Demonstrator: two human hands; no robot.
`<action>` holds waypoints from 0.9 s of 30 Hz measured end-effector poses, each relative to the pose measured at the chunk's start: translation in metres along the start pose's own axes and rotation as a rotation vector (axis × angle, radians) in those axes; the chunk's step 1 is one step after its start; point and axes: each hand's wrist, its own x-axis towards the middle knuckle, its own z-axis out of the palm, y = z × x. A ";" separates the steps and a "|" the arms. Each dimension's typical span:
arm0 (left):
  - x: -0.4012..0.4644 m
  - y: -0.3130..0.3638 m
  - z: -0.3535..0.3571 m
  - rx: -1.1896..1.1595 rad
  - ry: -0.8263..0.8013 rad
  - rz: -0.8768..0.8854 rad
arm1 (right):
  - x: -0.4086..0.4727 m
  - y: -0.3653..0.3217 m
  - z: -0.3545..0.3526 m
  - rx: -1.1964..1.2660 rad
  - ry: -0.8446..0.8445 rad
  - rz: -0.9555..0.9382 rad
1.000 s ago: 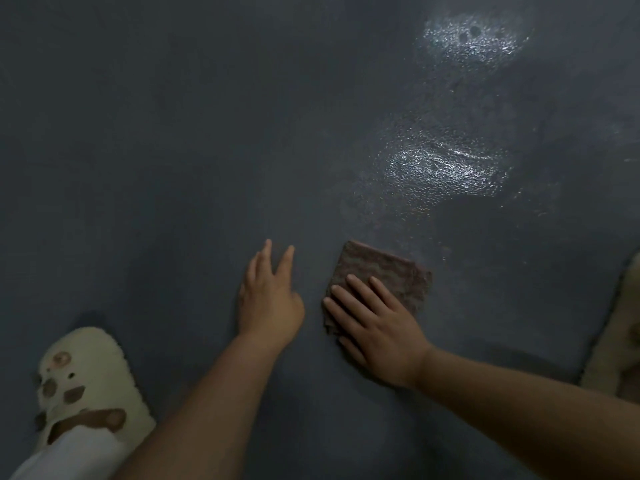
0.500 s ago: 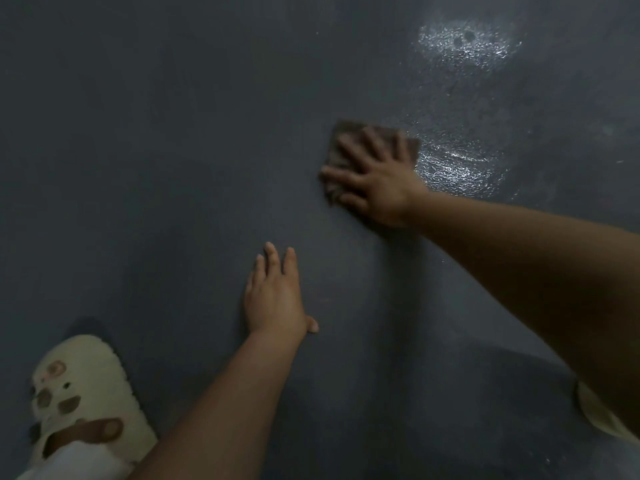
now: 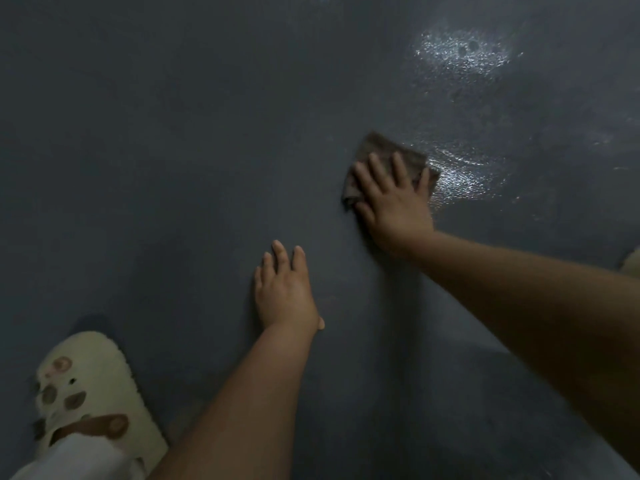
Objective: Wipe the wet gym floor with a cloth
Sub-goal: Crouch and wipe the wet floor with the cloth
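A small brown cloth [image 3: 377, 150] lies flat on the dark grey gym floor [image 3: 173, 133]. My right hand [image 3: 391, 199] presses down on it with straight, spread fingers. Just right of the cloth shines a wet patch [image 3: 460, 174]. A second wet patch [image 3: 460, 51] glistens farther away at the upper right. My left hand [image 3: 284, 289] rests flat on the floor nearer to me, fingers straight, holding nothing.
A cream foam clog [image 3: 86, 389] on a foot, with a white trouser hem, stands at the lower left. The tip of another cream shoe [image 3: 632, 261] shows at the right edge. Dark floor stretches to the left and far side.
My right hand pushed the cloth away from me to the edge of the wet patch, then drew it slightly back toward me. My left hand stayed planted on the floor.
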 end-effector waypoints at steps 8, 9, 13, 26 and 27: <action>0.003 0.004 0.004 -0.029 0.138 -0.019 | -0.172 -0.048 0.050 0.011 -0.057 -0.366; 0.004 0.003 0.005 -0.026 0.138 -0.024 | -0.176 -0.045 0.051 0.008 -0.058 -0.395; 0.005 0.002 0.003 -0.020 0.049 -0.039 | -0.145 -0.017 0.041 -0.020 -0.035 -0.511; 0.003 0.003 -0.001 0.022 -0.009 -0.040 | 0.021 0.090 -0.025 0.026 -0.030 0.117; 0.003 0.002 -0.001 0.020 -0.007 -0.036 | 0.019 0.103 -0.028 0.041 -0.034 0.176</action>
